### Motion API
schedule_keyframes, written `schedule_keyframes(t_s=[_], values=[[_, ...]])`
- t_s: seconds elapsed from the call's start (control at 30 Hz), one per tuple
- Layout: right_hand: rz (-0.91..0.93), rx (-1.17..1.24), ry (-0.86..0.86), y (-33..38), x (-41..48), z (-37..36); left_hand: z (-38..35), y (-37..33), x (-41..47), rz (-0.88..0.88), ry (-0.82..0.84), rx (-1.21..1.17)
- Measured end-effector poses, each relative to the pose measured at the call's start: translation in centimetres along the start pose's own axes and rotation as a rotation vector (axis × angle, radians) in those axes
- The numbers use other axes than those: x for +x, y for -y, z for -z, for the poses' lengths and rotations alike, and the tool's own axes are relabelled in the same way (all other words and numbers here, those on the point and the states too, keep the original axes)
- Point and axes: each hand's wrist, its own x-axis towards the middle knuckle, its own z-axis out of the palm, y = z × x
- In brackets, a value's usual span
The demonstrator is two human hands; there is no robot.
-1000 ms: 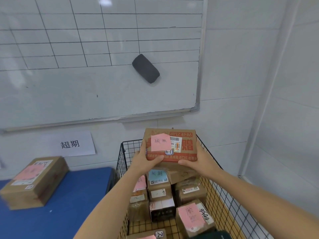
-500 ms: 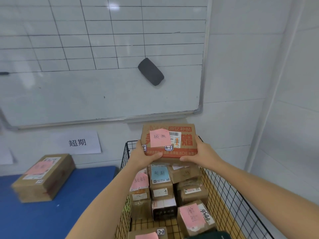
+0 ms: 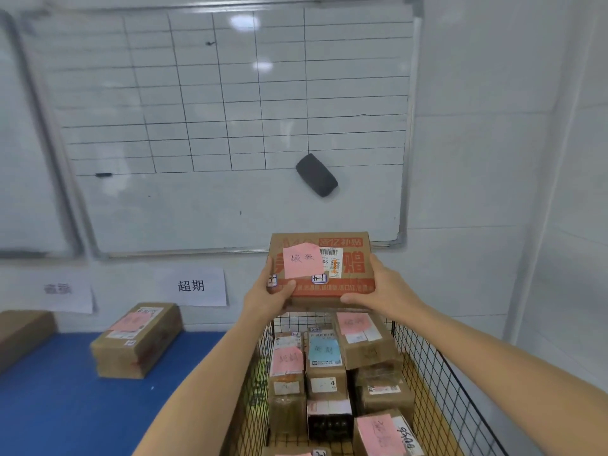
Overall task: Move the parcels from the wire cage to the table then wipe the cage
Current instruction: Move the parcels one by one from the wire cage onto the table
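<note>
Lifted higher above the wire cage (image 3: pixel 437 373), the orange parcel (image 3: pixel 320 269) sits gripped by left hand (image 3: pixel 269 299) and right hand (image 3: pixel 383 289).

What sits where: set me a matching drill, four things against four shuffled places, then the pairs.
1. orange parcel
2. blue-label parcel
3. black eraser
4. long brown parcel

A. on the blue table
B. on the whiteboard
C. inside the wire cage
D. gripped by left hand and right hand

Pairs: 1-D, 2-C, 3-B, 4-A.

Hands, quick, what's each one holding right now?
Left hand: grips the orange parcel at its left edge.
Right hand: grips the same parcel's right edge.
</note>
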Motion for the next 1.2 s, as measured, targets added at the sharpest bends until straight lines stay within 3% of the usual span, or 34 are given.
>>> schedule_keyframes(t_s=[0.23, 0.47, 0.57, 0.87, 1.0, 1.2], values=[[0.071, -0.025, 0.053, 3.2, 0.4, -1.3, 4.3, -0.5, -1.5, 0.028, -0.095, -0.012], [0.170, -0.015, 0.063, 9.8, 1.6, -6.3, 13.2, 0.8, -2.1, 0.045, -0.178, 0.012], [0.230, 0.009, 0.088, 13.4, 2.3, -9.7, 18.2, 1.6, -2.8, -0.003, -0.227, 0.050], [0.245, 0.107, 0.089, 25.3, 5.1, -23.4, 36.7, 5.4, -4.4, 0.101, -0.302, 0.115], [0.156, 0.050, 0.181, 28.6, 6.0, -29.6, 43.8, 8.6, -5.1, 0.168, -0.371, 0.199], [0.198, -0.007, 0.313, 32.5, 7.3, -37.3, 50.4, 12.4, -4.7, 0.265, -0.407, 0.289]])
